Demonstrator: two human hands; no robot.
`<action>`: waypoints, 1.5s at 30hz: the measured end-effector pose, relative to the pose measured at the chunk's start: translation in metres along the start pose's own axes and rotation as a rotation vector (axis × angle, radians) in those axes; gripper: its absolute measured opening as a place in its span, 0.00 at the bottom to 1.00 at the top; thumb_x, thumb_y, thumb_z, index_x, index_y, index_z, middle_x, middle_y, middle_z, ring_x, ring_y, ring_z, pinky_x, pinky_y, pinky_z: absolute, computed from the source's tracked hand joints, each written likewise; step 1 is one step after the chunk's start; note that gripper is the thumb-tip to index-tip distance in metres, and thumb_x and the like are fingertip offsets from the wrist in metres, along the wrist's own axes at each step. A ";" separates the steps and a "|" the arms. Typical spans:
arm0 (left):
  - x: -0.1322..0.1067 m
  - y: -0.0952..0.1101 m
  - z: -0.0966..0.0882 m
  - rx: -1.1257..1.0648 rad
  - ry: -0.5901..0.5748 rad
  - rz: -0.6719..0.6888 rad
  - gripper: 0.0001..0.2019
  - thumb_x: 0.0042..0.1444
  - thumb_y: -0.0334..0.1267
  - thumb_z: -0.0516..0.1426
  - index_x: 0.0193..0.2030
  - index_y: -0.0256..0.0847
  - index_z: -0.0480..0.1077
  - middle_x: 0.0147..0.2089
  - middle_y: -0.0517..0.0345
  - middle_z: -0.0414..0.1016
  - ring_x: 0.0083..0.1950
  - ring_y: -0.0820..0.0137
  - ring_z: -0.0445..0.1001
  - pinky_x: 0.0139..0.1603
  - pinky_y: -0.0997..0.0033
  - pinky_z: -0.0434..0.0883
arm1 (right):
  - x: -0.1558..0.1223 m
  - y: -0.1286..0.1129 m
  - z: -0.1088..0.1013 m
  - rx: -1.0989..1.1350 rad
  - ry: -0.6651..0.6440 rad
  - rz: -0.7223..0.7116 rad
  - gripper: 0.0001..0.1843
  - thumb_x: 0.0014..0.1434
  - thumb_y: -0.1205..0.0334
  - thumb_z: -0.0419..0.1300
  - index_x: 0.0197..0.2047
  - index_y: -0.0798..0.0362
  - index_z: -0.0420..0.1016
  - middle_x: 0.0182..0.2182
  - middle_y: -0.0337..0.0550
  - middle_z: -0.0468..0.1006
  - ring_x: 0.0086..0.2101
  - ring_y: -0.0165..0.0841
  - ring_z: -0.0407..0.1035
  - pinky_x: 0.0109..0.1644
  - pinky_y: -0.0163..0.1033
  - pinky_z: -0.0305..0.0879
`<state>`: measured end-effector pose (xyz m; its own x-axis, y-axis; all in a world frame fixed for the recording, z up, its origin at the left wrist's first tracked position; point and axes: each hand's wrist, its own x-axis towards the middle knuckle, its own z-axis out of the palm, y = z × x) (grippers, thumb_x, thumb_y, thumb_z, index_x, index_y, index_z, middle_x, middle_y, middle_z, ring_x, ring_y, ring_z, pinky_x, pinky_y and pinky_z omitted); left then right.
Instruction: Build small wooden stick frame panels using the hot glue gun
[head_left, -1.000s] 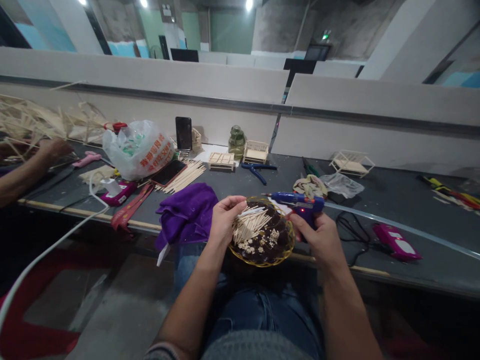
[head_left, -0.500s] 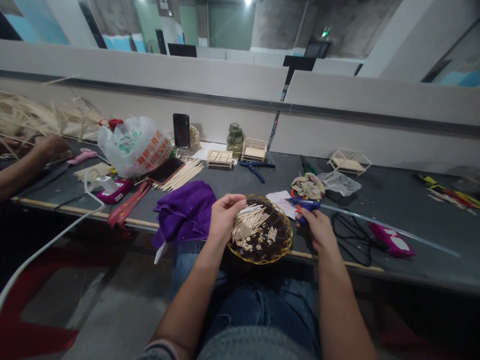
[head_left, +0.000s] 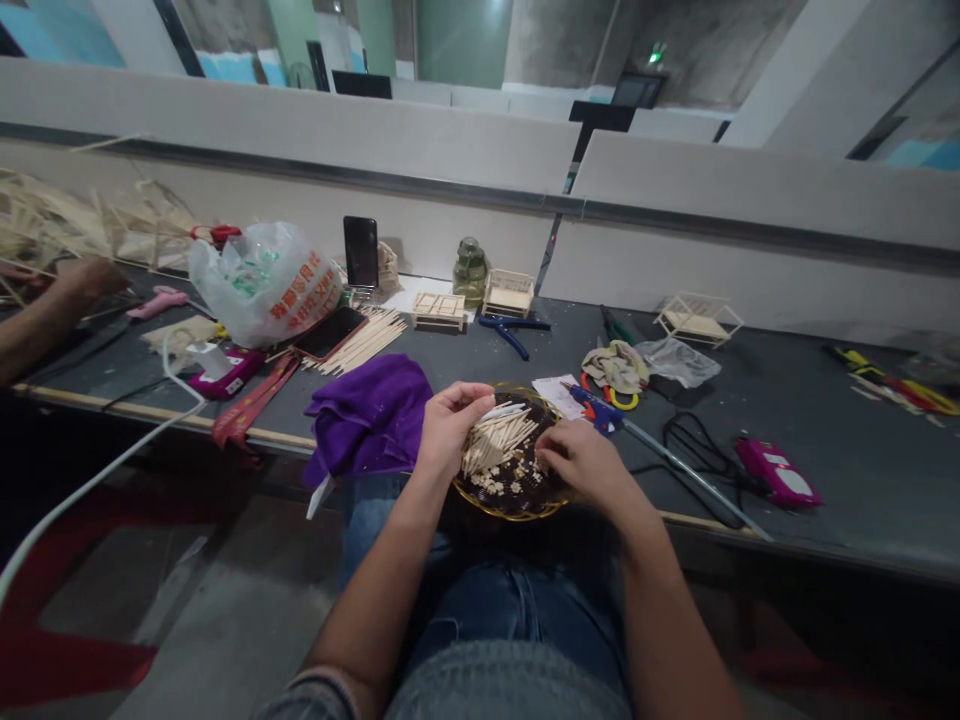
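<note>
A round gold-rimmed wicker tray [head_left: 487, 508] sits at the near edge of the dark table [head_left: 825, 430], holding a pile of thin wooden sticks [head_left: 496, 441] and small light bits. My left hand [head_left: 448, 428] is curled over the tray's left side, fingers pinched on the sticks. My right hand [head_left: 581, 462] rests on the tray's right side, fingers bent down into it; what they touch is hidden. The blue glue gun [head_left: 596, 406] lies on the table just behind my right hand, not held.
A purple cloth [head_left: 371, 415] lies left of the tray. Behind are loose sticks [head_left: 360, 342], a plastic bag [head_left: 262, 282], an upright phone [head_left: 361, 252], small stick models [head_left: 510, 295], blue pliers [head_left: 514, 332] and a pink device [head_left: 776, 470]. Another person's hand [head_left: 90, 280] works far left.
My right hand has set the blue glue gun down on the table and moved left onto the tray. My left hand has stayed on the sticks.
</note>
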<state>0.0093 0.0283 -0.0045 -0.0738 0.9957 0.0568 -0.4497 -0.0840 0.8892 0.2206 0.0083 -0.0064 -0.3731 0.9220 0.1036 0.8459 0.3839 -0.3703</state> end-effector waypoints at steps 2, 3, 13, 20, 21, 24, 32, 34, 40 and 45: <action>0.000 0.000 0.000 -0.003 0.003 -0.003 0.10 0.41 0.36 0.70 0.31 0.37 0.80 0.28 0.59 0.78 0.28 0.76 0.70 0.34 0.76 0.67 | 0.004 -0.011 0.006 -0.072 -0.053 -0.022 0.07 0.60 0.65 0.59 0.33 0.51 0.78 0.34 0.43 0.78 0.39 0.36 0.69 0.44 0.38 0.60; 0.000 0.000 0.000 -0.004 0.003 -0.006 0.10 0.40 0.36 0.70 0.31 0.37 0.79 0.28 0.59 0.78 0.28 0.76 0.70 0.34 0.75 0.67 | 0.005 -0.014 0.007 -0.107 -0.067 -0.028 0.06 0.60 0.65 0.59 0.33 0.51 0.78 0.34 0.43 0.78 0.39 0.37 0.69 0.43 0.38 0.60; 0.000 -0.002 -0.002 -0.010 -0.018 -0.045 0.12 0.40 0.38 0.71 0.32 0.37 0.79 0.28 0.59 0.78 0.28 0.75 0.71 0.33 0.76 0.67 | 0.010 -0.029 0.015 -0.339 -0.118 -0.068 0.08 0.62 0.64 0.57 0.35 0.52 0.79 0.38 0.48 0.80 0.40 0.39 0.69 0.43 0.41 0.58; 0.000 -0.002 -0.002 -0.017 -0.028 -0.054 0.12 0.39 0.37 0.71 0.31 0.36 0.79 0.28 0.59 0.78 0.28 0.76 0.71 0.33 0.77 0.67 | 0.009 -0.028 0.015 -0.190 0.024 -0.098 0.07 0.61 0.65 0.58 0.32 0.53 0.75 0.34 0.46 0.77 0.38 0.38 0.68 0.42 0.40 0.60; 0.000 -0.003 -0.002 -0.021 -0.032 -0.057 0.12 0.39 0.37 0.71 0.31 0.36 0.79 0.28 0.59 0.78 0.29 0.76 0.71 0.33 0.76 0.67 | 0.008 -0.029 0.012 -0.113 0.085 -0.110 0.07 0.61 0.65 0.58 0.32 0.52 0.75 0.33 0.45 0.77 0.38 0.38 0.68 0.42 0.40 0.60; -0.001 -0.002 -0.002 -0.026 -0.051 -0.067 0.12 0.38 0.37 0.72 0.31 0.37 0.79 0.28 0.58 0.78 0.29 0.75 0.72 0.34 0.76 0.68 | 0.010 -0.033 0.004 0.149 0.297 -0.173 0.05 0.62 0.65 0.58 0.34 0.51 0.75 0.33 0.43 0.76 0.39 0.36 0.68 0.44 0.40 0.62; -0.002 0.001 -0.001 -0.032 -0.085 -0.086 0.12 0.37 0.36 0.72 0.30 0.37 0.80 0.28 0.58 0.78 0.29 0.74 0.72 0.34 0.75 0.68 | 0.023 -0.052 0.002 0.437 0.595 -0.167 0.04 0.62 0.61 0.59 0.36 0.49 0.75 0.33 0.41 0.75 0.37 0.35 0.69 0.43 0.42 0.66; -0.002 0.001 -0.001 -0.031 -0.095 -0.086 0.12 0.37 0.36 0.72 0.30 0.37 0.80 0.29 0.58 0.78 0.30 0.74 0.73 0.35 0.74 0.69 | 0.025 -0.054 0.003 0.437 0.606 -0.174 0.04 0.62 0.61 0.59 0.35 0.49 0.75 0.32 0.41 0.75 0.37 0.35 0.69 0.44 0.42 0.66; -0.002 0.001 -0.001 -0.037 -0.111 -0.087 0.11 0.37 0.35 0.72 0.30 0.37 0.80 0.30 0.57 0.79 0.31 0.73 0.74 0.37 0.74 0.70 | 0.029 -0.053 0.006 0.415 0.609 -0.193 0.04 0.63 0.62 0.60 0.37 0.49 0.76 0.33 0.42 0.76 0.38 0.35 0.69 0.44 0.42 0.66; -0.002 0.001 0.000 -0.052 -0.110 -0.108 0.13 0.36 0.36 0.73 0.30 0.37 0.80 0.30 0.56 0.80 0.31 0.72 0.75 0.37 0.72 0.71 | 0.029 -0.052 0.008 0.414 0.614 -0.204 0.04 0.62 0.63 0.60 0.38 0.49 0.77 0.33 0.41 0.76 0.38 0.35 0.69 0.44 0.42 0.66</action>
<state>0.0092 0.0260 -0.0039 0.0739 0.9972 0.0140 -0.4956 0.0245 0.8682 0.1623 0.0150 0.0085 -0.1257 0.7440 0.6563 0.5262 0.6108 -0.5916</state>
